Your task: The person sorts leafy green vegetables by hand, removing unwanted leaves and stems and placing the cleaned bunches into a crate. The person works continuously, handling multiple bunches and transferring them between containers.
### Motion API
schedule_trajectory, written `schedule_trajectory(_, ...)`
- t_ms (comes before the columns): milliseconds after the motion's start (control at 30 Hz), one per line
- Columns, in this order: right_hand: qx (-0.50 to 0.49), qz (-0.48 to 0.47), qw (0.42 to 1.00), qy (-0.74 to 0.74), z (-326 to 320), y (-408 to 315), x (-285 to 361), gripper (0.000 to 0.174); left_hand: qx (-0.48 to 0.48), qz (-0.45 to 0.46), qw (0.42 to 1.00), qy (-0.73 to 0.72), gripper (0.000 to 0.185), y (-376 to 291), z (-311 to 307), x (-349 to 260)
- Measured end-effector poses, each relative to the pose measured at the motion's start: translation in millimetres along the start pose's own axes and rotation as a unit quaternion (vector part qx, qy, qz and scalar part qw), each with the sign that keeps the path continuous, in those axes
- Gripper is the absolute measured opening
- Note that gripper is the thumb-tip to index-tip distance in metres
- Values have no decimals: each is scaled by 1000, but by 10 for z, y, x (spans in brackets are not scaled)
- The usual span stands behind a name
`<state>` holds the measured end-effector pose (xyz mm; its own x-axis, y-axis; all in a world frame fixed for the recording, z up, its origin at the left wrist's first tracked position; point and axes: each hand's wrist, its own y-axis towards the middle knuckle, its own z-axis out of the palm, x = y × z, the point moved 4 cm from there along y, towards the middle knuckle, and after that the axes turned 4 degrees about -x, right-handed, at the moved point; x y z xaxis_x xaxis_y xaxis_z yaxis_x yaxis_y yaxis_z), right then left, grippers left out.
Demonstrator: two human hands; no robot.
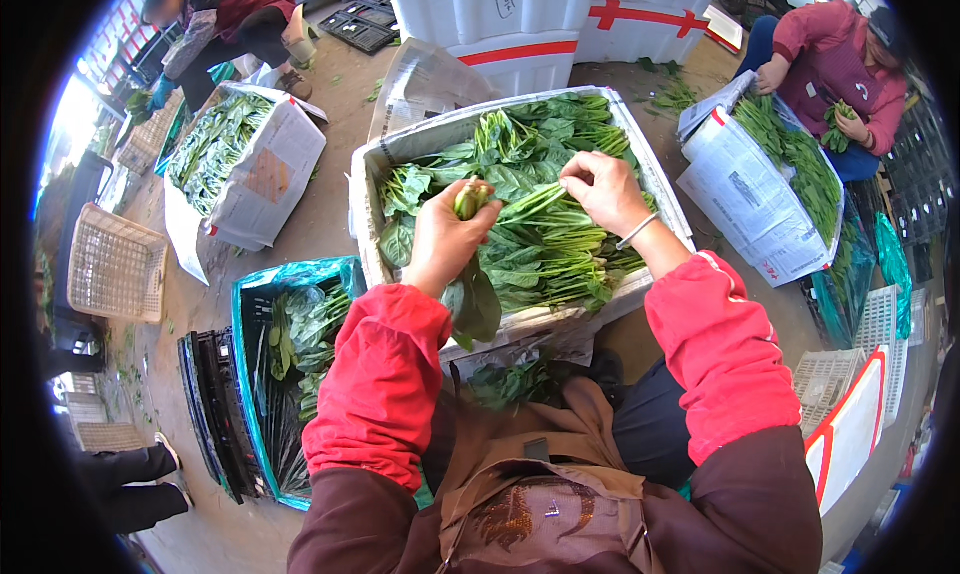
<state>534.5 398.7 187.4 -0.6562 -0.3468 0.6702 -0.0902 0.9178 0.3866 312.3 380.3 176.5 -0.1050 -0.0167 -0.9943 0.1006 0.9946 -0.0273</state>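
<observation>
My left hand (454, 232) is closed around a small bunch of leafy greens (474, 304), cut stem ends up and leaves hanging down over the near wall of a white foam box (360, 199). That box, lined with paper, holds many green leafy vegetables (536, 251) with pale stems. Over its right half is my right hand (602, 191), thumb and forefinger pinched together at the tip of a light green stem (541, 199). Whether that stem is held or only touched is hard to tell. A bracelet circles my right wrist.
Paper-lined boxes of greens stand left (266, 176) and right (757, 191), each with a person beside it. A teal-lined crate (247, 379) of greens is near left, by stacked black crates (217, 416). White foam boxes (487, 11) rise behind. Another person's legs (135, 476) show lower left.
</observation>
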Motion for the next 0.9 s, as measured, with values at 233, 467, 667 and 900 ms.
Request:
schedule_trajectory(233,6,-41,991,126,-27,-34,607,3,42,112,985,122,43,38,369,-24)
schedule_trajectory(467,-71,43,981,175,-202,-128,457,7,40,109,980,160,30,49,449,-72)
schedule_trajectory(667,232,119,963,-59,-208,-421,135,34,24,104,982,154,32,63,278,23)
schedule_trajectory(900,200,76,975,-62,-44,-523,294,26,104,230,934,251,43,-53,444,-137)
